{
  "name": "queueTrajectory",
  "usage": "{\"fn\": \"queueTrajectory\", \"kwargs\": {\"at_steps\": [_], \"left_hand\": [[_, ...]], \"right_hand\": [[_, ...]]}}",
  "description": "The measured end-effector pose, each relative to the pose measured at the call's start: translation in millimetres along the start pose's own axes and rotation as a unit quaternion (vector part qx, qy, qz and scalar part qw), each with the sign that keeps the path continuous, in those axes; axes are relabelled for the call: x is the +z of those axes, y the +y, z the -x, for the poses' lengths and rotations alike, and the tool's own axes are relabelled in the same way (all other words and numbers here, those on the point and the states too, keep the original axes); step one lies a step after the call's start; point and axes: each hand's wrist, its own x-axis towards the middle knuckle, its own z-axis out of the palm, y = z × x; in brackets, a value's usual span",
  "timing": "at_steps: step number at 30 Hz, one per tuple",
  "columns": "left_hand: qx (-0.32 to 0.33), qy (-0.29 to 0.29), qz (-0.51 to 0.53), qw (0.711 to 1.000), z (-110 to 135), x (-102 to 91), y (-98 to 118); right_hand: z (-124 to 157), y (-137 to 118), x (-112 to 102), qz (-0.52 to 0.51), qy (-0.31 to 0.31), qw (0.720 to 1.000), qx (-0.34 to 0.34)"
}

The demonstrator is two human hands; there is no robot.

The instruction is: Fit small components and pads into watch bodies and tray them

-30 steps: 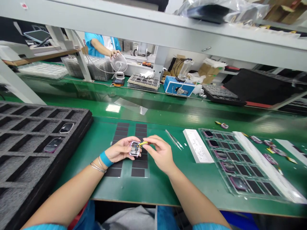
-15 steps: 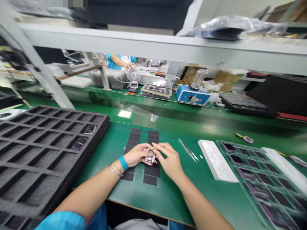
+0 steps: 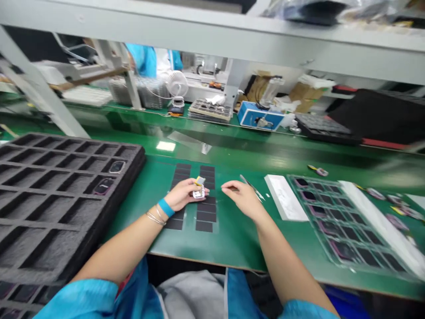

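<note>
My left hand [image 3: 184, 194] is closed round a small watch-like device [image 3: 199, 192] with a yellow tab on top, held just above two columns of black rectangular pads [image 3: 204, 208] on the green mat. My right hand [image 3: 241, 198] has come off the device and hovers a little to its right, fingers loosely curled and holding nothing I can see. Metal tweezers [image 3: 250, 186] lie just beyond my right hand.
A black foam tray [image 3: 49, 204] with several compartments, two holding devices, fills the left. A white strip [image 3: 285, 197] and a clear tray [image 3: 335, 221] of dark parts lie to the right. Beyond the green conveyor, another person in blue stands by a small fan [image 3: 176, 84].
My right hand has let go of the device and moved right toward the tweezers. My left hand keeps the device. The view has shifted and tilted.
</note>
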Motion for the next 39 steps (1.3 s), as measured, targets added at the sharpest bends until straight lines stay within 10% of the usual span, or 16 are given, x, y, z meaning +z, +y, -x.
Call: {"fn": "queueTrajectory", "kwargs": {"at_steps": [9, 32, 39], "left_hand": [[-0.010, 0.006, -0.036, 0.999, -9.2, 26.1, 4.9], [0.037, 0.058, 0.036, 0.997, -14.2, 21.4, -22.6], [0.034, 0.060, 0.045, 0.997, -15.2, 21.8, -21.4]], "right_hand": [[24.0, 14.1, 37.5, 0.188, 0.001, 0.982, -0.019], [2.2, 13.3, 44.7, 0.175, 0.035, 0.984, 0.013], [3.4, 21.3, 53.7, 0.247, 0.060, 0.965, -0.072]]}}
